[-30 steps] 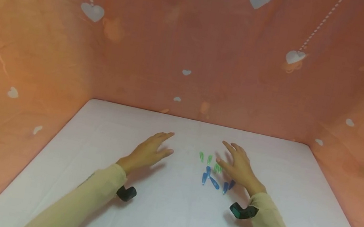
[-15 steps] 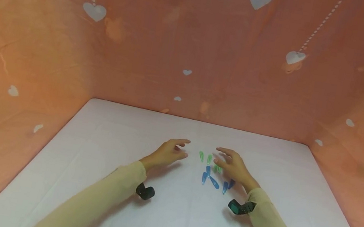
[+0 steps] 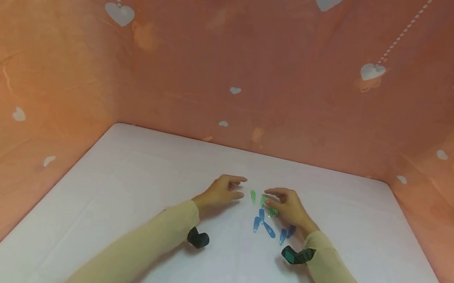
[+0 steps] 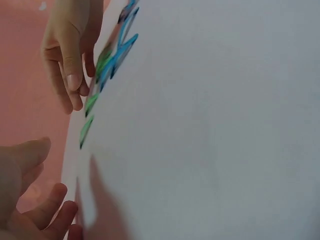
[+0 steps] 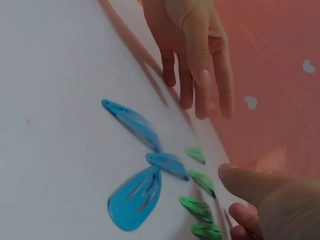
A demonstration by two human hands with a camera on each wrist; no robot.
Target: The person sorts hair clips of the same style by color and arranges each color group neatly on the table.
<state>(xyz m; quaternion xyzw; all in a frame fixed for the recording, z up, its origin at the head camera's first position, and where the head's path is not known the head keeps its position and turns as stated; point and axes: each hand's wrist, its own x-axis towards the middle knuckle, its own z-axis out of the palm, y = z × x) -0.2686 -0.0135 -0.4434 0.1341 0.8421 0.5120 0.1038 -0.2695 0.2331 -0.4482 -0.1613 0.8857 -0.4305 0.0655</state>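
Several snap hair clips lie on the white table, right of its middle. The green hair clips (image 3: 253, 196) sit farther back and the blue hair clips (image 3: 269, 230) nearer the front; a fanned blue hair clip (image 5: 135, 197) shows its slots in the right wrist view. My left hand (image 3: 220, 193) hovers left of the green clips, fingers loosely bent, holding nothing. Just above the right-hand green clips is my right hand (image 3: 291, 211), thumb apart from the fingers, with nothing seen between them. It partly hides a few green clips in the head view.
The white table (image 3: 137, 246) ends at an orange cloth backdrop (image 3: 183, 79) printed with white hearts, which rises behind and on both sides. Each wrist carries a black camera mount (image 3: 198, 238) close above the tabletop.
My left hand has moved right toward the clips, its fingers bending somewhat. My right hand has shifted slightly left and its fingers have drawn closer to the thumb. The clips stay put.
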